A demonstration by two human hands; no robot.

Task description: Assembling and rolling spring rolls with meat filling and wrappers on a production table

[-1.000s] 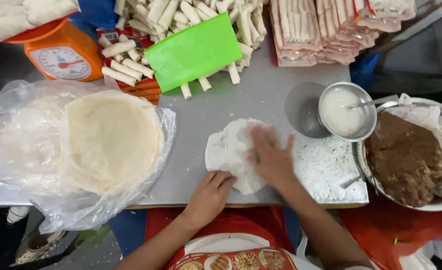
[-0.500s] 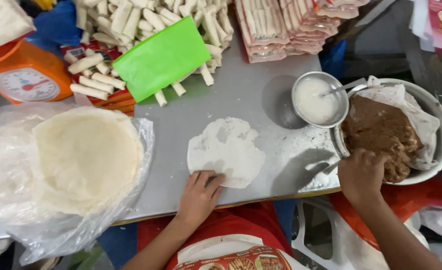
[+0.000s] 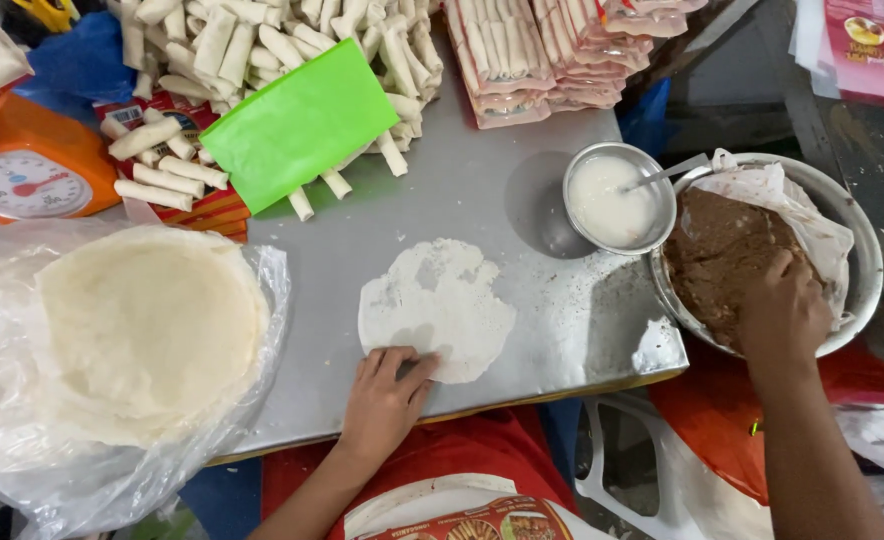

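A person works at a steel worktop, seen from above. The left hand lies flat, fingers spread and gripping nothing, with its fingertips pressing the near edge of a thin round wrapper spread at the centre of the worktop. The right hand, at about three o'clock from the wrapper and well apart from it, reaches into a metal bowl lined with a plastic sheet and filled with brown filling; its fingers are curled down into the filling, and whether they have hold of any cannot be told.

Just beside that bowl, at about one o'clock from the wrapper, stands a small metal bowl of white paste with a spoon resting in it. At nine o'clock a stack of round wrappers sits on a clear plastic bag. At eleven o'clock a green plastic sheet lies tilted over a heap of finished rolls, some of which spill onto a red packet. An orange kitchen scale stands at ten o'clock, at the far left edge. Packs of rolls in clear wrapping are stacked at twelve o'clock, along the far edge of the worktop.
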